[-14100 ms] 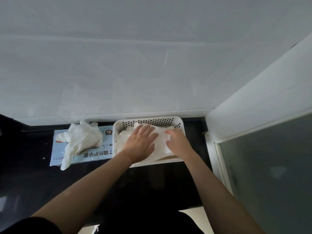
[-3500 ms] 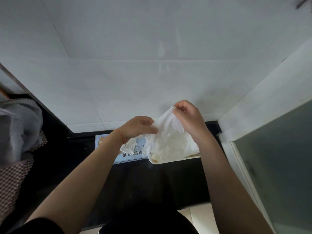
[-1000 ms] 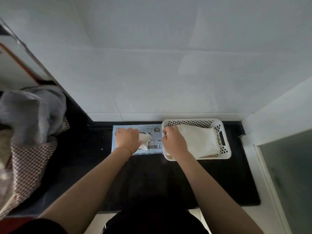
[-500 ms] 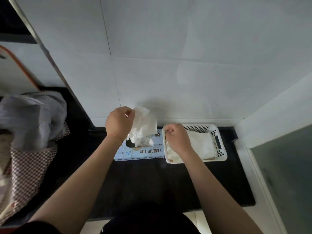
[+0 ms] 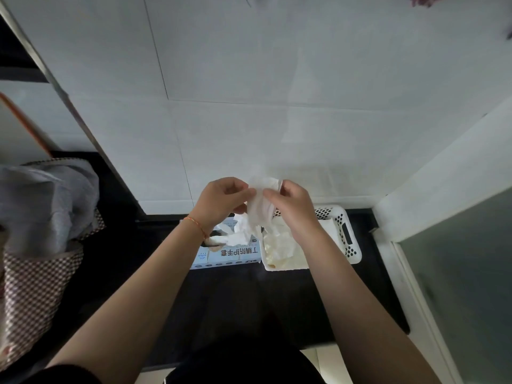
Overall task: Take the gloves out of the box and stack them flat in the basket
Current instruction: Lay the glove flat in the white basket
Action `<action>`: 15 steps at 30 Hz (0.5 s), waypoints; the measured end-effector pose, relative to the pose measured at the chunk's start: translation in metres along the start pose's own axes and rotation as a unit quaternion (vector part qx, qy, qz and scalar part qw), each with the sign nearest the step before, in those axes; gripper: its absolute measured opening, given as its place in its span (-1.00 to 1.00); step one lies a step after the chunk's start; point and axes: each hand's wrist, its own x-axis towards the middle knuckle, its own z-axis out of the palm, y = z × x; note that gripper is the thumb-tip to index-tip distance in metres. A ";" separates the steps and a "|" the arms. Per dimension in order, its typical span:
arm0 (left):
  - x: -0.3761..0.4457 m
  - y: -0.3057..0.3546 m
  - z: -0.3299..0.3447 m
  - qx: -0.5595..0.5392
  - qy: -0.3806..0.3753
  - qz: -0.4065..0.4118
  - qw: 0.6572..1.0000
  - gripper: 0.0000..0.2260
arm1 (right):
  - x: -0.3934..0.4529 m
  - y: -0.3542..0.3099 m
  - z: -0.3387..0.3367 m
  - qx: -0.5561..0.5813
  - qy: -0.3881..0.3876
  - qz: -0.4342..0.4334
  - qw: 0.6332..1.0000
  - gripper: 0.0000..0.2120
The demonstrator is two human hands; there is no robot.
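A crumpled white glove (image 5: 259, 202) hangs in the air above the counter, between the box and the basket. My left hand (image 5: 220, 202) pinches its left side and my right hand (image 5: 291, 206) pinches its right side. Below them lies the pale blue glove box (image 5: 230, 253) with another white glove (image 5: 235, 236) sticking out of its opening. To the right of the box stands the white perforated basket (image 5: 347, 239), holding a flat pile of white gloves (image 5: 277, 245) partly hidden by my right wrist.
Box and basket sit on a black counter (image 5: 249, 295) against a white tiled wall (image 5: 249, 106). A grey cloth (image 5: 47, 203) lies over a checkered bag (image 5: 30, 284) at the left. A white frame with a glass panel (image 5: 457, 273) borders the right.
My left hand has lifted the glove clear of the box and toward the middle. My right hand has left the basket and taken hold of the glove's other side.
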 end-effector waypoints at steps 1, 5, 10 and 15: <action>0.000 0.000 0.002 0.033 -0.005 -0.009 0.999 -0.83 | -0.001 -0.001 -0.003 -0.007 0.008 -0.002 1.000 -0.70; 0.004 -0.001 0.008 0.137 0.066 0.012 0.988 -0.93 | -0.006 -0.009 -0.017 -0.058 -0.005 -0.020 0.998 -0.78; 0.003 0.013 0.017 0.123 -0.052 0.087 0.987 -0.51 | -0.013 -0.020 -0.032 -0.130 -0.076 -0.069 0.986 -0.69; 0.015 0.010 0.028 0.168 -0.135 0.087 0.973 -0.76 | -0.016 -0.028 -0.044 -0.168 -0.041 -0.111 0.979 -0.83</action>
